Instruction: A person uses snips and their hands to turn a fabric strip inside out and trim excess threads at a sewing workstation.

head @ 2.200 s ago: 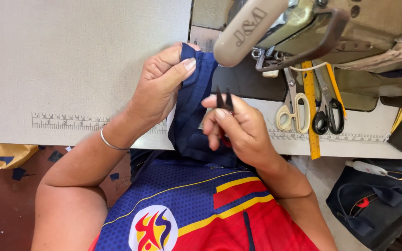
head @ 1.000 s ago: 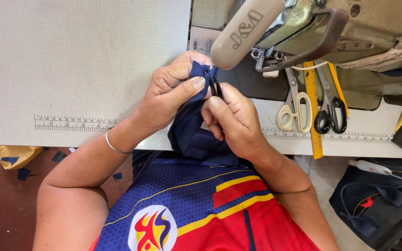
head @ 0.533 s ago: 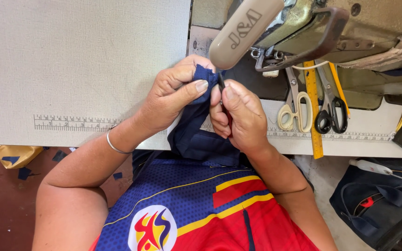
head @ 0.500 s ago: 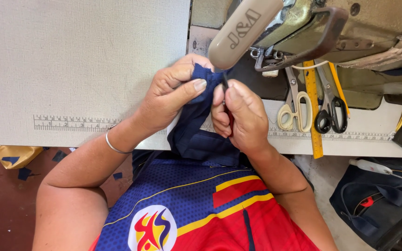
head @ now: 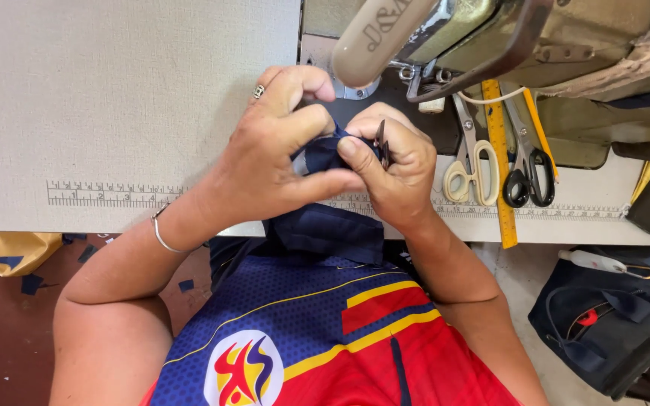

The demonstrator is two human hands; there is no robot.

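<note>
both hands are now bunching together at the table [head: 114, 113] edge, left hand [head: 272, 162] pinching the navy cloth [head: 321, 225], right hand [head: 396, 169] gripping the snips [head: 381, 141] tight against the fold after holding them apart earlier, so trimming looks underway.

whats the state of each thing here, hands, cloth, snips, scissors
left hand: closed, pinching the navy cloth
right hand: closed around the thread snips
navy cloth: bunched between both hands, the rest hanging over the table edge
thread snips: held upright, tips at the cloth
cream-handled scissors: lying shut on the table
black-handled scissors: lying shut beside them
yellow ruler: lying flat
</note>
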